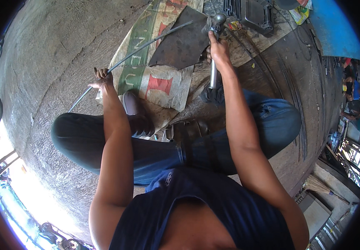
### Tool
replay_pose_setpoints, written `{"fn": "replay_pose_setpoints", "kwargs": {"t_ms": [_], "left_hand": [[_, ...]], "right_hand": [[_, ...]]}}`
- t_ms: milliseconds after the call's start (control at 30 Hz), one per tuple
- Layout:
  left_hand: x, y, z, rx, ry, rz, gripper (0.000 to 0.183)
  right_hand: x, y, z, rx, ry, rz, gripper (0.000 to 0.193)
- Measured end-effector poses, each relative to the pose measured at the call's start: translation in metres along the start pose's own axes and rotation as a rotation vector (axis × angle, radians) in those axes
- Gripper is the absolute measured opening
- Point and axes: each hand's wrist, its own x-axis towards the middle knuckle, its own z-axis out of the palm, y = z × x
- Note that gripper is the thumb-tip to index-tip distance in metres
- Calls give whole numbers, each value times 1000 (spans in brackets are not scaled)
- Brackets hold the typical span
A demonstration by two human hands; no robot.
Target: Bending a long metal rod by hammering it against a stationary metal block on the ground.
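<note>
A long thin metal rod slants from beside my left knee up to the far right. My left hand grips it near its lower part, some fingers standing off it. The rod's far end reaches over a dark flat metal sheet, close to the hammer's head. My right hand is closed around a ball-peen hammer, its rounded head pointing away from me and its shiny handle running back toward my foot. Whether rod and hammer touch cannot be made out.
A printed woven sack lies under the metal sheet. Beyond the hammer sits a dark metal box. Several thin rods lie on the floor at right, with a broom nearer. A blue sheet and people are at far right.
</note>
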Motion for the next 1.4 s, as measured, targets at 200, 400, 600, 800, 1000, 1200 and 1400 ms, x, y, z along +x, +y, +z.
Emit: {"fn": "replay_pose_setpoints", "kwargs": {"t_ms": [200,400,600,800,1000,1200,1400], "left_hand": [[10,-13,9,87,112,53,82],[11,-3,40,213,-91,54,64],[-8,-17,95,358,-238,31,65],[-22,-22,128,380,-342,37,66],[-24,-21,130,400,-356,32,69],[-30,-20,143,435,-377,21,72],[-30,-24,137,432,-364,54,70]], "right_hand": [[5,2,-10,64,-7,-8,44],[0,-2,-14,144,14,46,44],[-3,-11,-24,26,73,-40,46],[12,2,-18,-241,145,-225,54],[24,19,-4,-416,143,-200,58],[21,6,-9,-345,92,-202,55],[-9,-27,-19,-177,85,-37,46]]}}
